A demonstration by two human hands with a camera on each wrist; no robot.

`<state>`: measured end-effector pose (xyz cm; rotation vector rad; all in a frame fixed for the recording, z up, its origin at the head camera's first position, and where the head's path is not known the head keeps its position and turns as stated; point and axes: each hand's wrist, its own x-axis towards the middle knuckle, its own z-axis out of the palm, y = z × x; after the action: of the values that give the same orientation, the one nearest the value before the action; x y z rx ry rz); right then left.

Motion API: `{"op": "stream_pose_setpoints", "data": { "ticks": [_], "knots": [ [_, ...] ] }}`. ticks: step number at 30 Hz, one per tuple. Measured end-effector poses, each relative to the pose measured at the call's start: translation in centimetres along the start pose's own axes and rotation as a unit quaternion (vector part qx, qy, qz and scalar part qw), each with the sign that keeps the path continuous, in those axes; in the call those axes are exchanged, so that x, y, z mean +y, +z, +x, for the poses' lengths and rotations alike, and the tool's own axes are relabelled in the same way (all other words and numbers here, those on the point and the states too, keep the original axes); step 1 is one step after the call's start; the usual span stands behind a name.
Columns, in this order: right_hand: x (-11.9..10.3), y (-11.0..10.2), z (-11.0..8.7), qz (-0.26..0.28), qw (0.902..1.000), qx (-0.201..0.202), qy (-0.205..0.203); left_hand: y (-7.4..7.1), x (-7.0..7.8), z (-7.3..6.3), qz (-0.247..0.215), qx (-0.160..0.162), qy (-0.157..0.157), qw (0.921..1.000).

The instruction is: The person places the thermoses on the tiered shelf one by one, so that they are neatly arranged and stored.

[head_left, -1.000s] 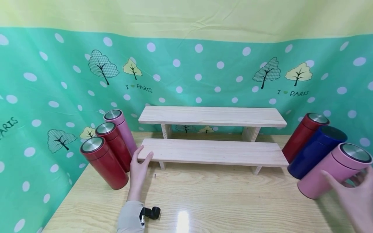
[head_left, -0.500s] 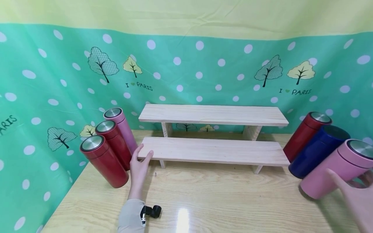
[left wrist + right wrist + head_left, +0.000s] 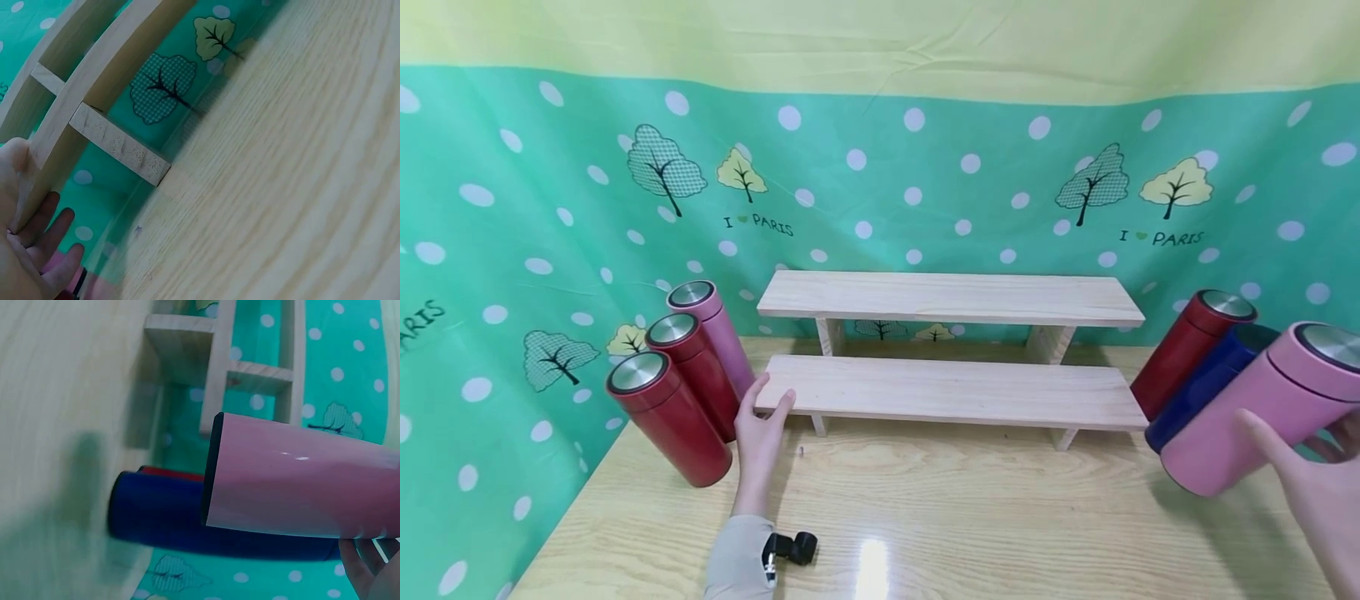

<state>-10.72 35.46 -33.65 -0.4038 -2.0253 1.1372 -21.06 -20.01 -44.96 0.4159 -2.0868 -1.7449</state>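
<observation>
My right hand [image 3: 1318, 483] grips a pink thermos bottle [image 3: 1262, 408] with a steel-topped lid, tilted in the head view and raised off the table. In the right wrist view the pink bottle [image 3: 300, 478] hangs in front of a blue bottle [image 3: 162, 512]. That blue bottle [image 3: 1195, 392] is partly hidden by it, beside a dark red bottle [image 3: 1187, 354]. My left hand [image 3: 762, 437] holds the left end of the lower board of a two-step wooden shelf [image 3: 947, 387]. In the left wrist view the left hand [image 3: 31, 237] has its fingers under that board.
On the left stand two red bottles [image 3: 673, 421] and a slimmer pink bottle [image 3: 718, 333], close to the left hand. The shelf's upper board [image 3: 947, 296] stands behind the lower one. A green dotted cloth [image 3: 850, 183] hangs behind the wooden table [image 3: 962, 517].
The right hand has lifted the pink bottle off the table, and it now covers more of the blue bottle. The left hand stays on the shelf's end.
</observation>
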Motion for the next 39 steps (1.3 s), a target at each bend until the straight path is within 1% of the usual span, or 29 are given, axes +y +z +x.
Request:
{"op": "stream_pose_setpoints", "data": {
  "ticks": [3, 8, 10, 15, 21, 24, 28, 31, 36, 39],
  "knots": [
    [-1.1, 0.5, 0.3, 0.000, 0.9999, -0.016, -0.005, 0.0, 0.0, 0.0, 0.002, 0.003, -0.001, 1.0000],
    [-2.4, 1.4, 0.5, 0.028, 0.9985, -0.031, -0.035, 0.1, 0.0, 0.1, 0.002, 0.004, -0.008, 1.0000],
    [-2.8, 1.8, 0.5, 0.034, 0.9982, -0.031, -0.039, 0.2, 0.0, 0.1, 0.003, 0.007, -0.010, 0.9999],
    [-4.0, 3.0, 0.8, 0.041, 0.9983, -0.025, -0.033, 0.2, -0.1, 0.0, 0.004, 0.017, -0.010, 0.9998],
    [-5.0, 4.8, 1.2, 0.073, 0.9954, -0.022, -0.058, 0.0, -0.1, -0.2, 0.008, 0.013, -0.020, 0.9997],
    [-5.5, 5.6, 1.5, 0.082, 0.9945, -0.027, -0.060, 0.1, 0.0, 0.1, 0.008, 0.010, -0.017, 0.9998],
    [-6.3, 6.5, 2.0, 0.097, 0.9924, -0.042, -0.063, 0.2, 0.2, 0.3, 0.006, 0.009, -0.013, 0.9999],
    [-7.1, 7.1, 2.4, 0.103, 0.9905, -0.054, -0.073, 0.2, 0.2, 0.3, 0.007, 0.011, -0.012, 0.9998],
    [-7.9, 8.2, 2.8, 0.119, 0.9867, -0.057, -0.095, 0.1, 0.1, 0.1, 0.016, 0.018, -0.015, 0.9996],
    [-8.3, 8.7, 3.1, 0.130, 0.9842, -0.058, -0.105, 0.1, 0.0, 0.1, 0.016, 0.017, -0.012, 0.9996]
  ]
}}
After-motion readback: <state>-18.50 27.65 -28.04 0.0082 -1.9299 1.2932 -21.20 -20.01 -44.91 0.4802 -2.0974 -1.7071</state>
